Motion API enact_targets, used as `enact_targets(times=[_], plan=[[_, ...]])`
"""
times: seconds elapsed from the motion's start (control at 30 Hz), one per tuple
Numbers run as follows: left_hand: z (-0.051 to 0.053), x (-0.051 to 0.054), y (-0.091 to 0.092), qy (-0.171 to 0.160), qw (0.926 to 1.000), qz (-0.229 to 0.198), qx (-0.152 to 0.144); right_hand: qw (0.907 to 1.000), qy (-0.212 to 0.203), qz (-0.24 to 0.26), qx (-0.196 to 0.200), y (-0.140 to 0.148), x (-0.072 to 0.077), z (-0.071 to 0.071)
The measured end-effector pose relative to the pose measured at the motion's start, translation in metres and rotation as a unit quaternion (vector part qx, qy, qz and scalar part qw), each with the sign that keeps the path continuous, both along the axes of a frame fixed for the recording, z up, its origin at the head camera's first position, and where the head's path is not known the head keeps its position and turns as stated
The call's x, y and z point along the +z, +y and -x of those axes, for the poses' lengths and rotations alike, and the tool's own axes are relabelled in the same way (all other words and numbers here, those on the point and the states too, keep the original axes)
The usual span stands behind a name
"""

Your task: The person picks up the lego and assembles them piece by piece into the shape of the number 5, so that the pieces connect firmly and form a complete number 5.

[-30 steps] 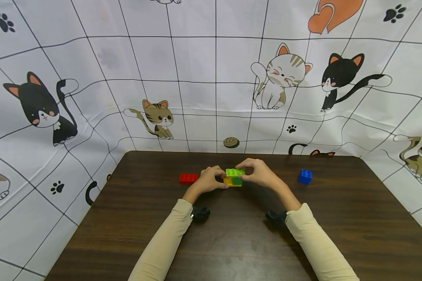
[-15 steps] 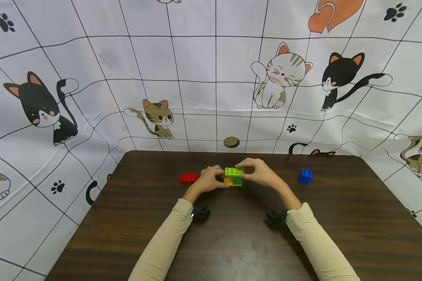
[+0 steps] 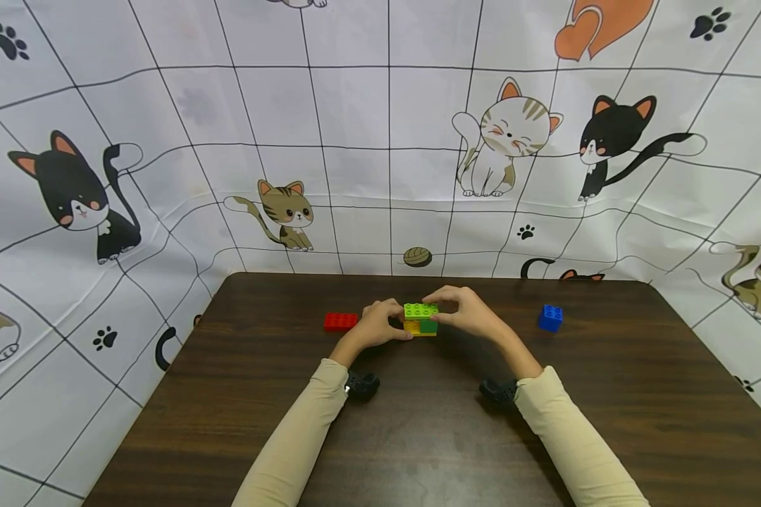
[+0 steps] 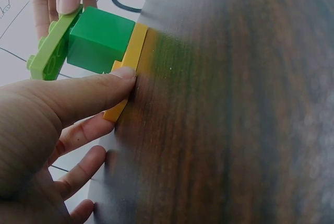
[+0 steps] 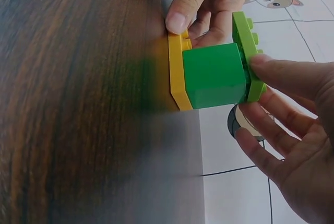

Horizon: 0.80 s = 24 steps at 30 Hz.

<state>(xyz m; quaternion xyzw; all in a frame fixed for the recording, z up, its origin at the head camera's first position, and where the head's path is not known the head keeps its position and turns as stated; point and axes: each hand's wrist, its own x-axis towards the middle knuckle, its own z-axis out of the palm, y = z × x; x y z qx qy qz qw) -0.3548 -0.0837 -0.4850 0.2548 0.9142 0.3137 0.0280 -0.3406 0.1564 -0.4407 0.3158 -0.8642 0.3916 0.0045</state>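
Near the table's far edge, my left hand [image 3: 375, 325] pinches a flat yellow-orange toy building brick [image 4: 134, 49] between thumb and fingers, low against the tabletop. On one end of it stands a taller green brick [image 5: 216, 75]. A flat lime-green brick [image 3: 421, 310] lies over the green one and overhangs the yellow brick's other end, with a gap below. My right hand [image 3: 472, 315] pinches this lime brick, thumb on the near side. In the right wrist view it looks slightly tilted; I cannot tell whether it is pressed fully onto the studs.
A red brick [image 3: 340, 322] lies left of my left hand. Farther right on the dark wooden table [image 3: 412, 436] sits a blue brick [image 3: 550, 319]. A white cloth with printed cats [image 3: 355, 176] hangs behind the table's back edge.
The lime-green brick has shifted slightly left over the green brick, with my right fingertips moving along. My left hand and the yellow brick stay put.
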Motion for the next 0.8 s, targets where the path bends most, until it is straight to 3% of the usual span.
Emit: enact_targets(times=[0.43, 0.8], plan=[[-0.0004, 0.0000, -0.0002, -0.006, 1.0000, 0.002, 0.003, 0.9993, -0.028, 0.025, 0.004, 0.0020, -0.0028, 0.0026], [-0.0019, 0.0018, -0.0003, -0.009, 1.0000, 0.001, 0.004, 0.9997, -0.024, -0.003, 0.000, 0.0033, -0.0038, 0.0023]])
